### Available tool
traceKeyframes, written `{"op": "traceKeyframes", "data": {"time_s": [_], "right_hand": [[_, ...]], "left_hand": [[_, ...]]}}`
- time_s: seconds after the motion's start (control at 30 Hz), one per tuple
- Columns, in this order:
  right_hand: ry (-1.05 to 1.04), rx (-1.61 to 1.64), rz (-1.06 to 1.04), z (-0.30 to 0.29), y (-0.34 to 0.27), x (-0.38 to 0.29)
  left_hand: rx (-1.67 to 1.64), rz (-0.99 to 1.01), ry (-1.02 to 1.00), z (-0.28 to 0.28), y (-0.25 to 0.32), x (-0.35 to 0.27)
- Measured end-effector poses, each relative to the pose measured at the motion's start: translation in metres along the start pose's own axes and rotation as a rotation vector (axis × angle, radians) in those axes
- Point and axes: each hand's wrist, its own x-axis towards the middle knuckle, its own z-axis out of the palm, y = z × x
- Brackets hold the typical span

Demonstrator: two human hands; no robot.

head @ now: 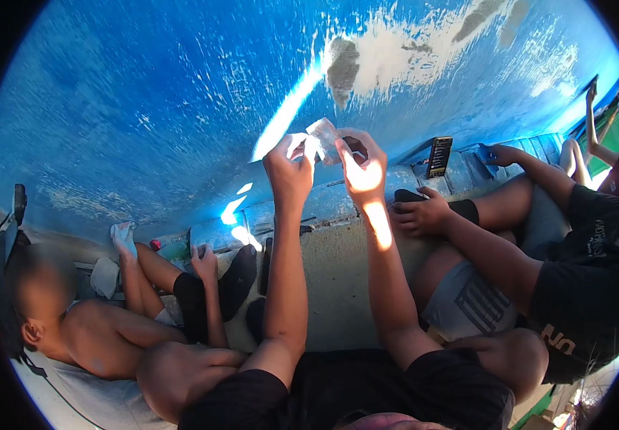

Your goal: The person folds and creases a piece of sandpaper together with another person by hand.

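Both my arms reach out in front of me, and between my hands is a small pale, partly see-through piece, perhaps sandpaper or plastic (pixel 324 141). My left hand (pixel 292 161) pinches its left edge between thumb and fingers. On the right edge, my right hand (pixel 364 161) grips it in the same way. Bright sunlight washes out part of the piece and my fingertips, so its exact material cannot be told. Behind it stands a blue painted wall (pixel 180 107) with worn white and grey patches.
A phone (pixel 439 157) leans upright on the tiled ledge (pixel 320 205) to the right. A person in a dark shirt (pixel 583 279) sits close on my right, another person (pixel 105 328) on my left. Further right, someone raises an arm. A green bottle (pixel 174 250) lies at the left.
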Motion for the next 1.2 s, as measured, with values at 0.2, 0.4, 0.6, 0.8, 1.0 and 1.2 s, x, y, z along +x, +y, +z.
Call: {"op": "traceKeyframes", "data": {"time_s": [0.2,0.4,0.6,0.8,1.0,1.2], "right_hand": [[-0.002,-0.029,-0.027,-0.001,0.001,0.001],[-0.004,-0.01,0.063,-0.005,-0.01,0.003],[0.041,0.048,0.047,-0.004,-0.006,0.005],[0.088,0.127,0.075,-0.007,0.001,0.007],[0.185,-0.012,-0.052,-0.014,-0.001,0.01],[0.284,0.049,0.003,-0.008,-0.003,0.007]], "left_hand": [[0.104,-0.02,-0.049,-0.007,0.013,0.0],[-0.417,-0.185,-0.075,-0.004,-0.007,0.0],[-0.505,-0.195,-0.108,-0.005,-0.01,0.002],[-0.413,-0.151,-0.163,-0.007,-0.017,0.003],[-0.42,-0.162,-0.237,0.001,-0.004,-0.001],[-0.298,-0.113,-0.245,-0.001,0.004,-0.001]]}}
